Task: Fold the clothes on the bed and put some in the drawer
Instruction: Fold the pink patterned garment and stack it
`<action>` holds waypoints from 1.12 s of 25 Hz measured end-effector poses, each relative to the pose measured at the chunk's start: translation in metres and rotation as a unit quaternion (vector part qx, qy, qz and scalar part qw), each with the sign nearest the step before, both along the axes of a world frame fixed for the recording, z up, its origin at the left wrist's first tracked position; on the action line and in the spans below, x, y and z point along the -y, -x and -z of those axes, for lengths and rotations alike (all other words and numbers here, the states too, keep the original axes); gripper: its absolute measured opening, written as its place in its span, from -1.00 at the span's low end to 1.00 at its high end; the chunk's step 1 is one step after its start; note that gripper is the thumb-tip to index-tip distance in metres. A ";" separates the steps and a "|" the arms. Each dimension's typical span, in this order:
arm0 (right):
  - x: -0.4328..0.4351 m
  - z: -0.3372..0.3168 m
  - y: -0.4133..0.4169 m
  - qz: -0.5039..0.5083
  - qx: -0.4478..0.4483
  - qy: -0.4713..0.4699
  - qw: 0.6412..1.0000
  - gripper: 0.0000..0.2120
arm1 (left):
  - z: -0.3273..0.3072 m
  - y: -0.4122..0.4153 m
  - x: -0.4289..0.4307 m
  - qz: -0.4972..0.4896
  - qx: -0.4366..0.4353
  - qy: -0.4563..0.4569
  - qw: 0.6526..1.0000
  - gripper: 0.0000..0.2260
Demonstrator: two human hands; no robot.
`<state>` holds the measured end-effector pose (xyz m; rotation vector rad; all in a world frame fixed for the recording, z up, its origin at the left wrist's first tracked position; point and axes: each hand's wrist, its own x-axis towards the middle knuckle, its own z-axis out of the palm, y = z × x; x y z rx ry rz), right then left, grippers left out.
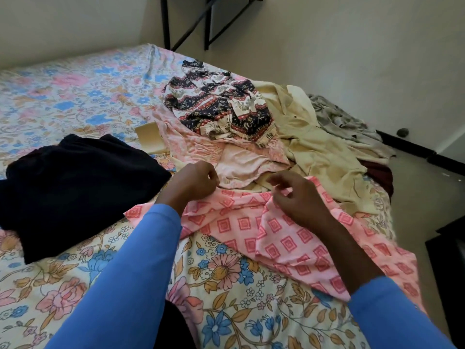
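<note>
Head view, 1 frame

- Bed (75,96): floral sheet, fills most of view; near and L edges cut off
- Pink cloth (289,243): the piece in hand, square print, spread on near R part of bed, rumpled, a ridge rising under R hand; lower R end runs behind R sleeve and off bed edge, so full shape not seen
- L hand (193,183): at cloth's far L edge, fingers curled in, thumb by forefinger; blurred, can't tell if it pinches cloth or nothing
- R hand (297,197): over cloth's ridge, fingers loosely bent and spread; thumb seems to meet fabric, grasp can't be told
- Sleeves (130,273): blue, both forearms, cut off at bottom
- Navy piece (75,192): L of hands, flat heap on sheet, apart from pink cloth; too dark to read folds
- Pile beyond hands, unfolded, overlapping:
  - print top (221,109), navy/white/red, uppermost
  - pale pink piece (241,162), partly under print top
  - cream piece (319,147), R of those
  - grey piece (339,117), far R at bed edge, blurred
  - maroon bit (380,175), mostly hidden under cream piece
- Tan flat item (149,137): between navy piece and pile, part covered; kind unclear
- Black frame (186,23): by wall, top cut off
- Dark unit (450,248): R edge, mostly out of frame, kind unclear
</note>
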<state>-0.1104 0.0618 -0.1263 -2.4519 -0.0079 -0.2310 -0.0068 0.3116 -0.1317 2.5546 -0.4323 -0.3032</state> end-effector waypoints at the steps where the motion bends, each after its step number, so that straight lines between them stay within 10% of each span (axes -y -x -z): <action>1: -0.007 0.003 -0.014 -0.056 -0.059 0.052 0.995 -0.69 | -0.002 0.000 -0.002 -0.015 0.006 0.025 1.000 -0.87; 5: -0.012 0.034 -0.047 -0.077 -0.102 0.281 0.951 -0.78 | -0.003 0.009 0.002 0.065 -0.064 -0.024 0.996 -0.75; 10: -0.009 0.067 -0.046 0.128 -0.035 -0.054 0.990 -0.77 | 0.014 0.012 0.017 0.079 -0.038 -0.096 0.991 -0.88; 17: 0.003 0.035 -0.073 -0.001 -0.090 -0.012 0.996 -0.81 | -0.012 -0.009 -0.029 0.003 -0.254 0.077 0.964 -0.80; 24: 0.015 0.026 -0.118 -0.004 -0.092 0.055 0.994 -0.85 | -0.046 -0.059 -0.078 -0.092 -0.185 -0.002 0.978 -0.81; 28: 0.022 0.036 -0.122 0.006 -0.161 -0.116 0.980 -0.76 | -0.044 -0.099 -0.084 -0.195 -0.182 0.175 0.948 -0.77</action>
